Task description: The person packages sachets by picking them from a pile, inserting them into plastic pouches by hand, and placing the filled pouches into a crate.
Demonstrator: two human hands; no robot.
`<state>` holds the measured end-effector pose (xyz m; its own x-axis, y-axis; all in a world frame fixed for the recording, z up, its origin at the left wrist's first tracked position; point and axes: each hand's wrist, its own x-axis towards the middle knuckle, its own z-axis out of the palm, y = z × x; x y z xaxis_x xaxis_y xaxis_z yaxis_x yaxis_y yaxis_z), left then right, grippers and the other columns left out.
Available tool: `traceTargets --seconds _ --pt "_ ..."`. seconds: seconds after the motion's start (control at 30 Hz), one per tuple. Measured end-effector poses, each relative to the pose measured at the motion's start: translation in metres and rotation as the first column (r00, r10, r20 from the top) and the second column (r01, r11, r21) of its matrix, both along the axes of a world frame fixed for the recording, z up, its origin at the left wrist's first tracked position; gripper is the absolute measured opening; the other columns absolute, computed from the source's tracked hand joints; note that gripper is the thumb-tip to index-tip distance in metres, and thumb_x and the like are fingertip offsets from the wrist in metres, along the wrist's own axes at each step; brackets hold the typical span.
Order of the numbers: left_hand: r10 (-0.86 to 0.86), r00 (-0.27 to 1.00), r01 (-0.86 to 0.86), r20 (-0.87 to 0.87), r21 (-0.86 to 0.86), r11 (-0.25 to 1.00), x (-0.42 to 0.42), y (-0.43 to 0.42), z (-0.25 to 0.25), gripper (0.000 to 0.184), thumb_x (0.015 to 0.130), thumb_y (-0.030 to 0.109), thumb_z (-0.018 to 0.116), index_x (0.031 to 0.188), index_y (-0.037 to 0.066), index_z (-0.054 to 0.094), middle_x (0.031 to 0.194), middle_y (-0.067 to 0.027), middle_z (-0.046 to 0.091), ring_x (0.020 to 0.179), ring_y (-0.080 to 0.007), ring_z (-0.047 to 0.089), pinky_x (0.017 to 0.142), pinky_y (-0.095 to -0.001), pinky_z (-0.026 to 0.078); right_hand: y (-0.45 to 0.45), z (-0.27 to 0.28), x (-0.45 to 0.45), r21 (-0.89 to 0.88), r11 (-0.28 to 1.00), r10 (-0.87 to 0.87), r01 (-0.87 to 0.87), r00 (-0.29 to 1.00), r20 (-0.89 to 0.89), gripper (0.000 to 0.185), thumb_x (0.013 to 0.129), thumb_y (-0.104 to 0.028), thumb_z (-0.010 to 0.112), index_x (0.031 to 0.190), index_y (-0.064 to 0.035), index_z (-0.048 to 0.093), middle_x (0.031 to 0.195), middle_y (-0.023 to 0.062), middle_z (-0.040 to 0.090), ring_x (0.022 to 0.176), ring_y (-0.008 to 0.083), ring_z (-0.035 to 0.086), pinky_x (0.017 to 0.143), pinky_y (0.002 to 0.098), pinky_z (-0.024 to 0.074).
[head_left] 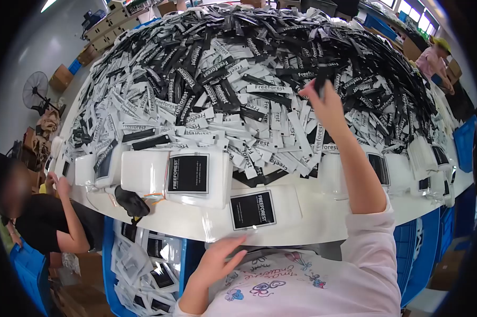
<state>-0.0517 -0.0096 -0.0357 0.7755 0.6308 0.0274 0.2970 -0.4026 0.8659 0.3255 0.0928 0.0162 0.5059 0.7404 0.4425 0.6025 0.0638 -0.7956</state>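
Observation:
My right hand (328,108) reaches out over a big heap of black and white Freeforest sachets (270,89). Between its thumb and fingers is a narrow black sachet (321,79). In front of me, a flat clear bag with a black FREEFOREST label (253,209) lies on the white table (196,219). My left hand (217,261) is just off the near table edge, below that bag, fingers apart and holding nothing. Left of the bag stands a stack of white packs with a black label (188,173).
More white packs (333,171) line the table on the right. A black tape dispenser (132,203) sits near the left edge. Below is a blue bin (109,264) of labelled packs. One person (53,222) works at left; another (434,63) is at far right.

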Motion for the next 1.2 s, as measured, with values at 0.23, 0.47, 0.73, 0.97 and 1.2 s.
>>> traceTargets --seconds 0.23,0.47,0.73,0.97,1.2 --pt "-0.072 0.997 0.059 0.015 0.430 0.901 0.069 0.013 -0.008 0.040 0.072 0.013 0.065 0.110 0.004 0.054 0.110 -0.0142 0.054 0.106 -0.0302 0.050 0.088 -0.0389 0.040 -0.126 -0.003 -0.063 0.542 0.826 0.370 -0.155 0.874 -0.314 0.025 0.090 -0.016 0.042 0.067 -0.0071 0.041 0.063 0.0040 0.043 0.050 0.0106 0.041 0.045 0.0224 0.0338" --pt "-0.118 0.988 0.151 -0.101 0.425 0.893 0.073 0.016 -0.034 0.031 0.076 0.011 0.060 0.106 0.003 0.057 0.116 -0.0147 0.052 0.112 -0.0293 0.046 0.091 -0.0391 0.039 -0.198 -0.095 -0.115 0.036 0.970 -0.189 0.240 0.843 -0.503 0.005 0.085 -0.005 0.048 0.087 -0.0010 0.046 0.063 0.0038 0.049 0.050 0.0083 0.046 0.047 0.0221 0.0395" --pt "0.085 0.994 -0.104 0.064 0.405 0.908 0.066 0.009 -0.005 0.018 0.070 0.003 0.064 0.088 0.002 0.063 0.095 -0.0098 0.063 0.087 -0.0213 0.061 0.067 -0.0296 0.044 -0.206 -0.099 -0.118 0.067 0.979 -0.100 0.190 0.746 -0.658 0.014 0.089 -0.014 0.042 0.082 -0.0017 0.042 0.058 0.0014 0.043 0.047 0.0073 0.042 0.043 0.0216 0.0354" --pt "-0.027 0.993 -0.036 0.113 0.517 0.855 0.073 -0.017 -0.020 0.012 0.068 0.006 0.067 0.080 0.004 0.064 0.087 -0.0059 0.065 0.087 -0.0159 0.061 0.066 -0.0264 0.043 -0.200 -0.073 -0.136 -0.443 0.894 -0.258 -0.073 0.724 -0.639 0.026 0.076 -0.018 0.063 0.086 -0.0023 0.045 0.060 0.0009 0.046 0.051 0.0074 0.040 0.046 0.0231 0.0348" --pt "-0.087 0.992 0.030 0.096 0.478 0.878 0.073 -0.006 -0.015 0.099 0.053 0.031 0.078 0.132 0.010 0.022 0.130 -0.0297 0.024 0.112 -0.0455 0.034 0.086 -0.0553 0.031 -0.196 -0.024 -0.168 -0.479 0.711 0.260 -0.514 0.826 -0.501 0.034 0.075 -0.016 0.064 0.107 -0.0059 0.054 0.087 0.0087 0.063 0.077 0.0246 0.061 0.066 0.0305 0.0465"
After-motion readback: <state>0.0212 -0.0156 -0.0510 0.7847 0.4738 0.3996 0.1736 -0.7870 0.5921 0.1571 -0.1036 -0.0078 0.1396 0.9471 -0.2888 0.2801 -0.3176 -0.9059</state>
